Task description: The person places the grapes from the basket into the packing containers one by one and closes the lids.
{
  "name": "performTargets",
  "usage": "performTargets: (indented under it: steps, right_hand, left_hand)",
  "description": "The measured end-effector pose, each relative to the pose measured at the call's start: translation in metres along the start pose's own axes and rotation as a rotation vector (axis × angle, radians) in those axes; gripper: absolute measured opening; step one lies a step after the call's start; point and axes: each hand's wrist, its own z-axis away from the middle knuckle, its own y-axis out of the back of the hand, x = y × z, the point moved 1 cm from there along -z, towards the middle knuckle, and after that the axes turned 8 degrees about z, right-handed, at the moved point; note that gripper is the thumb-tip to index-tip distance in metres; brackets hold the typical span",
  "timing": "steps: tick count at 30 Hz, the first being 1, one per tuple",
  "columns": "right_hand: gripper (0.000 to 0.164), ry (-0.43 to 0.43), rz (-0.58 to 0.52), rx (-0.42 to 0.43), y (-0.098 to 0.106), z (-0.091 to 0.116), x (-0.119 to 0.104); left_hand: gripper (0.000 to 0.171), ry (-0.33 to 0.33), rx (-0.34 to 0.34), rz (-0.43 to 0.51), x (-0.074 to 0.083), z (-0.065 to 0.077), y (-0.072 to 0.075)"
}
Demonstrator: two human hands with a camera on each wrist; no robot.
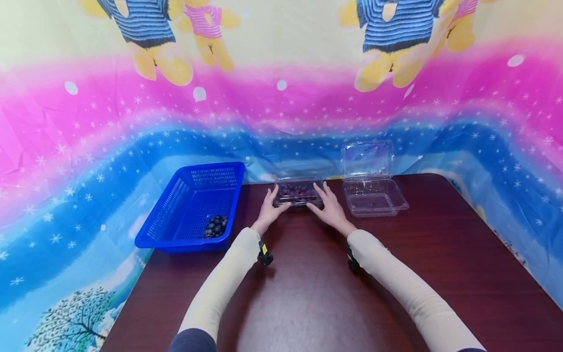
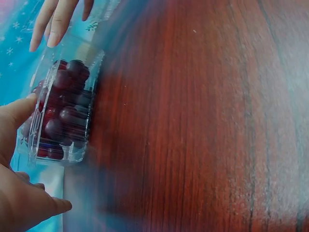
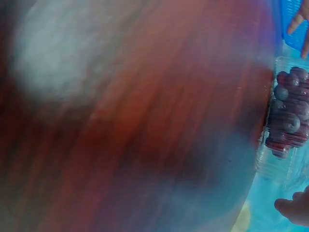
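Observation:
Dark round grapes [image 2: 67,116] fill a clear plastic clamshell box [image 1: 299,201] at the table's far edge. At its left side is my left hand [image 1: 270,210], fingers spread, the thumb along the near rim. My right hand [image 1: 330,208] mirrors it at the right side, its fingers likewise extended. In the left wrist view, the left thumb [image 2: 21,107] lies against the box's rim and the other fingers stand off its end. Whether the lid is fully pressed down is unclear. Only part of the right hand [image 3: 295,208] shows in the right wrist view.
To the left stands a blue plastic basket [image 1: 176,195] with several dark grapes [image 1: 215,226] in its near right corner. A second clear clamshell box [image 1: 374,198] stands right of my right hand, lid raised. A printed cloth [image 1: 281,107] hangs behind the brown table [image 1: 308,283].

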Motion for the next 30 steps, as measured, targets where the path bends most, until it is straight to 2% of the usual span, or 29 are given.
performTargets:
  steps: [6,13,20,27,30]
  right_hand:
    - [0.065,0.121,0.149,0.053,-0.0025,0.0004,-0.0002]
    - [0.054,0.121,0.216,0.052,-0.0008,-0.0074,0.0014]
    - [0.051,0.099,0.234,0.066,-0.0024,-0.0069,0.0012]
    - [0.050,0.085,0.248,0.034,-0.0041,-0.0033,-0.0024]
    - [0.050,0.086,0.257,0.025,-0.0040,-0.0034,-0.0035]
  left_hand:
    - [0.076,-0.044,-0.029,-0.071,-0.0005,-0.0017,-0.0010]
    - [0.068,-0.094,-0.053,-0.169,0.0021,-0.0055,-0.0002]
    - [0.067,-0.046,-0.066,-0.217,0.0021,-0.0069,0.0001]
    - [0.067,0.017,-0.070,-0.260,0.0005,-0.0034,0.0020]
    - [0.066,0.024,-0.068,-0.271,0.0031,-0.0022,0.0035]
